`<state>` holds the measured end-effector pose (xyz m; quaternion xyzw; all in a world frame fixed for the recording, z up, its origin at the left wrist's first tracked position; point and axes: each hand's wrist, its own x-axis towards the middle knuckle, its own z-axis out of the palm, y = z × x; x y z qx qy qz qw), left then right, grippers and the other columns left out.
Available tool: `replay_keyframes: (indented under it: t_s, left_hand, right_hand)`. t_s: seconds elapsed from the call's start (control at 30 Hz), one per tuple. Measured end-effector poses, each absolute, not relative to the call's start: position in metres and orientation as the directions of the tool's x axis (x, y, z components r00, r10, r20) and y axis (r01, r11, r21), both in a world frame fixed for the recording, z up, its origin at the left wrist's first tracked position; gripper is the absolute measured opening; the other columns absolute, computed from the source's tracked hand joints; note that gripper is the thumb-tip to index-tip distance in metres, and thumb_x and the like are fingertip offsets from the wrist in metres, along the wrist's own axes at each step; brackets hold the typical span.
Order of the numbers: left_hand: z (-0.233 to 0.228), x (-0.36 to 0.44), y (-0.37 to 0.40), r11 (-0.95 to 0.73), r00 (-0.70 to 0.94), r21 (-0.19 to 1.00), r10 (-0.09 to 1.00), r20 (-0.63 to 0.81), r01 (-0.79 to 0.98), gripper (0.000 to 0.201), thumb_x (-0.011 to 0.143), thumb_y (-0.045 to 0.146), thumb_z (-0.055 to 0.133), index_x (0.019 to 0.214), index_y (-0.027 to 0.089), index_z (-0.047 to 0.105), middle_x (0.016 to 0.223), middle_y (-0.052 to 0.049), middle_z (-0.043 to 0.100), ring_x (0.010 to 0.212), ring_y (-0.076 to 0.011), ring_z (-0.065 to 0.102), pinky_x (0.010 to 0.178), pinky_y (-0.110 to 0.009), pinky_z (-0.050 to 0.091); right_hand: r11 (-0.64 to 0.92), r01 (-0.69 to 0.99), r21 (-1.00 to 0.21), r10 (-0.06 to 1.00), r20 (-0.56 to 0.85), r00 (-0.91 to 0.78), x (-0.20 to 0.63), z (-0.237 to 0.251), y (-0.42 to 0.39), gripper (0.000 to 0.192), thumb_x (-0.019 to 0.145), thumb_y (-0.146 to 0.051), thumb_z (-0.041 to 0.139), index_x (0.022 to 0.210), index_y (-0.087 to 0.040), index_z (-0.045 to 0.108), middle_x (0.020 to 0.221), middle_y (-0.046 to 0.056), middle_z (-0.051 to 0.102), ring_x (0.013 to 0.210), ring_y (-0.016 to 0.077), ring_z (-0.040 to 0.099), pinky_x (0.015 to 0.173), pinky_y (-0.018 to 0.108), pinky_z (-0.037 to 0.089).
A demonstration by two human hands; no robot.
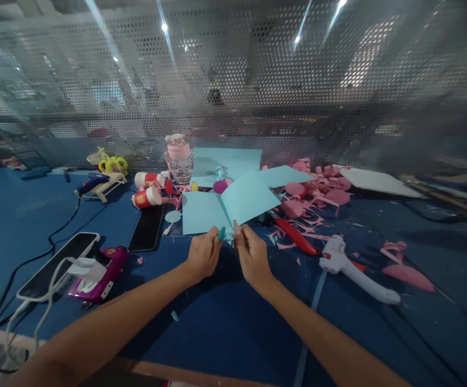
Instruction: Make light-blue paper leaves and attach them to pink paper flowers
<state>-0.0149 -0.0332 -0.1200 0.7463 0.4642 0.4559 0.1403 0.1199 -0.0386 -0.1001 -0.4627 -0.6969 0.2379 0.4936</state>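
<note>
My left hand [205,252] and my right hand [252,253] are close together above the near edge of the light-blue paper sheets. Both are closed, with thumbs and forefingers pinching a small light-blue paper piece [229,234] between them. A teal tip shows at the left thumb; whether it is a nail or paper, I cannot tell. Just beyond my fingers lie a flat light-blue sheet [203,212] and a raised, slanting one [251,196]. Another light-blue sheet [233,157] leans at the back, with a purple oval [220,186] before it.
Right of my hands lie red-handled scissors [297,236], a white glue gun [344,263] and pink paper scraps [297,207]. On the left are a black phone [146,228], a charging phone [59,266], a purple power strip [100,274], red-and-white cups [146,198] and a clear bottle [179,161].
</note>
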Motion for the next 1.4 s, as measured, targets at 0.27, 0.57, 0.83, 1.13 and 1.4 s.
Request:
replay_keyframes:
  t_s: [0.27,0.57,0.83,1.13,1.4]
  left_hand:
    - [-0.117,-0.011,-0.024,-0.334,-0.009,0.916,0.939,0.345,0.222,0.038,0.087,0.051,0.026,0.070,0.019,0.038,0.052,0.005,0.035,0.047,-0.0085,0.034,0.048,-0.021,0.030]
    - [-0.115,-0.014,-0.024,-0.454,0.210,0.787,0.891,0.403,0.417,0.041,0.089,0.049,0.018,0.074,0.018,0.042,0.053,0.004,0.041,0.047,-0.0093,0.037,0.050,-0.023,0.030]
    - [-0.116,-0.014,-0.024,-0.447,0.211,0.743,0.893,0.397,0.498,0.037,0.090,0.043,0.015,0.070,0.020,0.036,0.051,0.005,0.039,0.045,-0.0099,0.037,0.050,-0.023,0.029]
    - [-0.118,-0.016,-0.027,-0.467,0.190,0.670,0.875,0.446,0.577,0.034,0.090,0.042,0.020,0.072,0.020,0.038,0.052,0.005,0.039,0.046,-0.0103,0.038,0.050,-0.023,0.027]
    - [-0.119,-0.013,-0.032,-0.516,0.173,0.666,0.841,0.512,0.539,0.038,0.090,0.046,0.018,0.070,0.020,0.036,0.050,0.006,0.038,0.042,-0.0089,0.036,0.047,-0.021,0.027]
  right_hand:
    - [0.422,0.352,-0.836,0.905,0.412,-0.105,0.120,-0.100,-0.035,0.033,0.088,-0.043,0.033,0.064,-0.021,0.039,0.051,-0.004,0.041,0.048,0.0107,0.040,0.050,0.023,0.032]
    - [0.391,0.448,-0.804,0.909,0.414,-0.050,0.119,-0.105,-0.032,0.035,0.089,-0.044,0.027,0.069,-0.021,0.045,0.049,-0.003,0.041,0.048,0.0131,0.042,0.048,0.025,0.031]
    - [0.368,0.389,-0.845,0.929,0.352,-0.115,0.121,-0.104,-0.033,0.036,0.089,-0.045,0.029,0.065,-0.021,0.043,0.046,-0.003,0.041,0.045,0.0125,0.044,0.047,0.024,0.032]
    - [0.382,0.307,-0.872,0.924,0.352,-0.151,0.119,-0.102,-0.033,0.036,0.088,-0.046,0.029,0.066,-0.021,0.042,0.048,-0.005,0.038,0.044,0.0104,0.038,0.046,0.023,0.032]
    - [0.487,0.272,-0.830,0.873,0.450,-0.189,0.117,-0.099,-0.035,0.034,0.089,-0.043,0.031,0.065,-0.021,0.041,0.054,-0.004,0.038,0.047,0.0096,0.036,0.047,0.023,0.032]
